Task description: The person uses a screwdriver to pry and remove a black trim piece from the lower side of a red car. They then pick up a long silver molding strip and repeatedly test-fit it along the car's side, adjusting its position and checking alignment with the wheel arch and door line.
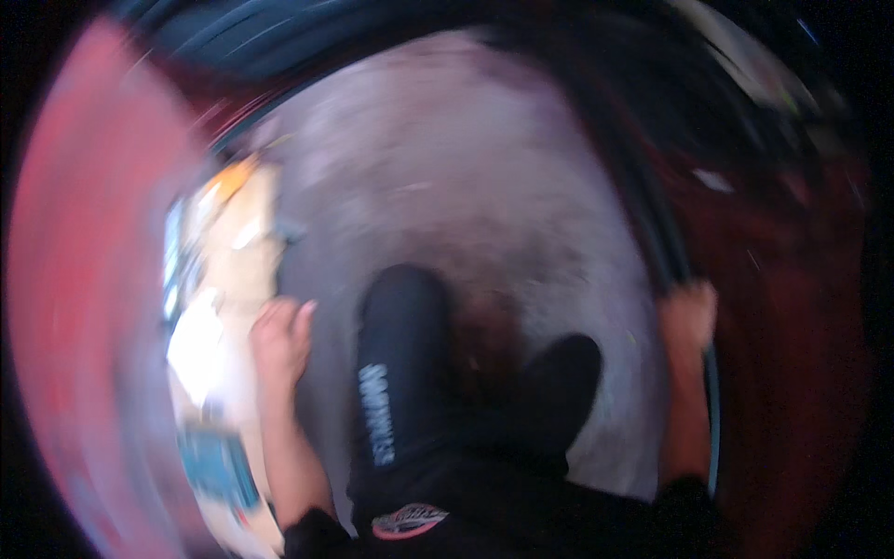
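Note:
Motion blurs the whole head view. My left hand (282, 337) hangs beside a light brown, board-like surface (244, 275) on the left. Its thumb stands apart from loosely bent fingers, and nothing shows in it. On the right, my right hand (687, 319) is closed over a dark edge strip (656, 224) that borders a dark red panel (773, 373). Its fingertips are hidden behind the strip. A white sheet-like thing (197, 349) and a teal box-shaped thing (219, 466) lie on the brown surface near my left arm.
An orange item (233, 177) sits at the far end of the brown surface. A large red surface (84, 279) curves along the left. Dark shapes (261, 37) cross the top. Greyish, stained floor (447, 140) stretches ahead of my dark-trousered legs (405, 326).

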### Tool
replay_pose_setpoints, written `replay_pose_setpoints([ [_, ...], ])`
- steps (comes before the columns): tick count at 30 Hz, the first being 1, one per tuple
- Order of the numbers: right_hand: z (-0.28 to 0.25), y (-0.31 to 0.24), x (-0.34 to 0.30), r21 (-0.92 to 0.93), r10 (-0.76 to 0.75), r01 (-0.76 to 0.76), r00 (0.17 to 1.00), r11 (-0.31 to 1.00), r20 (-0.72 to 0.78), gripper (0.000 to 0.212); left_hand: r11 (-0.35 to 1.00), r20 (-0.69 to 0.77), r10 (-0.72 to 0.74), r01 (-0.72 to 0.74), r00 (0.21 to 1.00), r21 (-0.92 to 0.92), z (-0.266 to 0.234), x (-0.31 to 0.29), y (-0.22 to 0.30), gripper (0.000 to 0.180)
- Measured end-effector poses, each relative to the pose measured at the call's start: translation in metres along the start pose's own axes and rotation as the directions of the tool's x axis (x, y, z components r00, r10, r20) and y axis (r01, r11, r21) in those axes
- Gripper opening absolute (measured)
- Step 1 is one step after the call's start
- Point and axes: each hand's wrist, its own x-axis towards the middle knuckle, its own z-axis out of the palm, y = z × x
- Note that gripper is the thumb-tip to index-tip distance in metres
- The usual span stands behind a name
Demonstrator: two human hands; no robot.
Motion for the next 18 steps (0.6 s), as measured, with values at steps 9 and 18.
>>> replay_pose_setpoints([
  [9,-0.018,0.039,-0.004,-0.01,-0.031,0.03,0.971,1.0,-0.235,0.02,0.937,0.348,0.25,-0.317,0.903,0.15,0.074,0.019,0.132,0.059],
  [18,-0.04,0.033,-0.06,-0.041,-0.038,0.032,0.988,0.999,-0.152,0.02,0.855,0.461,0.425,-0.513,0.779,0.077,0.117,0.034,0.113,0.048],
])
